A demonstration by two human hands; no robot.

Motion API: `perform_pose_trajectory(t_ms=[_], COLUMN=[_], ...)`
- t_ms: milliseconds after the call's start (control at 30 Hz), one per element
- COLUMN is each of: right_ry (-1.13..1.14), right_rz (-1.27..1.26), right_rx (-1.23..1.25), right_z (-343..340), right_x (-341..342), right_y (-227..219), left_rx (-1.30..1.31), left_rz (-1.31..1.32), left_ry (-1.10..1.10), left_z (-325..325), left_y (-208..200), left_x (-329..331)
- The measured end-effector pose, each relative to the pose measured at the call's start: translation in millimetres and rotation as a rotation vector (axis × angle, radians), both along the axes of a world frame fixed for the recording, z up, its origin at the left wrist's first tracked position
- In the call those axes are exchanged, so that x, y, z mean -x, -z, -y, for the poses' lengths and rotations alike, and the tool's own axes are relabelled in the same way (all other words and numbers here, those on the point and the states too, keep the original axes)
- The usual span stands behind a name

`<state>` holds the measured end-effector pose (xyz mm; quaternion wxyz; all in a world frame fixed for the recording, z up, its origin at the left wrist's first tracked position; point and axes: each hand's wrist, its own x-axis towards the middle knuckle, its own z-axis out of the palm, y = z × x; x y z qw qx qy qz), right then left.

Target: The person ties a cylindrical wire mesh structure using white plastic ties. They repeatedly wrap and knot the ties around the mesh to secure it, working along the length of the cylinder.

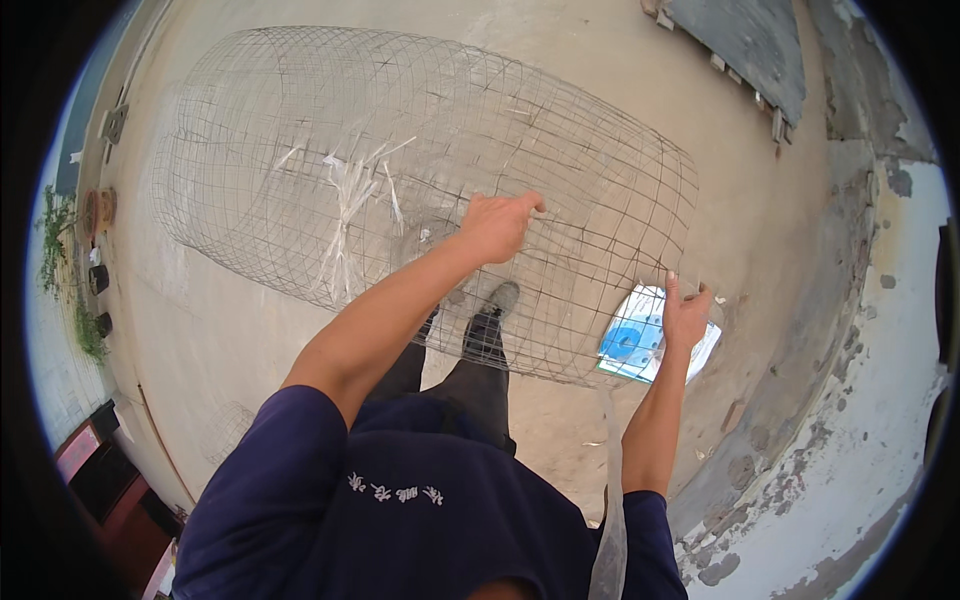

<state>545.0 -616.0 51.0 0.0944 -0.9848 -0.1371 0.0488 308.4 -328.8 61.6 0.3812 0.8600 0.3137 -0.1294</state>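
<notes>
A long roll of wire mesh lies across the view in front of my legs. My left hand is closed on wires near its middle, with one finger sticking out to the right. At the roll's right end, my right hand grips the edge wires, thumb pointing up. A bunch of white plastic strips is tied to the mesh left of my left hand, its loose ends spread out. Beside my right forearm hangs a long translucent strip. The finger undersides are partly hidden.
A blue-and-white printed sheet or packet lies on the ground below the roll's right end. A grey board sits at the far right. A peeling wall runs along the right. Green plants and dark red furniture are at left.
</notes>
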Motion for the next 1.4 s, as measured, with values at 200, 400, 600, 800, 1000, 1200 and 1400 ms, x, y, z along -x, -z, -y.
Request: perform_pose_trajectory(t_ms=[200,400,600,800,1000,1200,1400], right_ry=[-0.063,-0.211,-0.082,-0.117,-0.153,-0.164,0.01], right_rz=[-0.42,-0.617,-0.861,-0.694,-0.583,-0.318,-0.499], right_rx=[-0.573,-0.453,-0.654,-0.571,-0.298,-0.217,-0.356], right_z=[36.5,-23.2,-79.7,-114.2,-140.9,-167.9,-190.5], right_x=[31.9,146.9,190.4,190.8,182.4,187.3,187.0], right_y=[-58.4,-51.3,-52.8,-41.1,-22.7,-2.6,13.8], left_rx=[-0.034,-0.062,-0.074,-0.039,0.016,0.036,0.047], left_rz=[0.093,0.08,0.125,0.2,0.229,0.199,0.212], left_ry=[0.072,0.103,0.104,0.071,0.034,0.039,0.057], left_z=[-5.3,-4.2,-9.8,-9.1,-9.7,-13.4,-16.3], left_y=[22.6,21.2,24.1,29.5,22.6,20.1,26.0], left_x=[8.3,2.8,9.8,12.5,11.4,13.2,10.0])
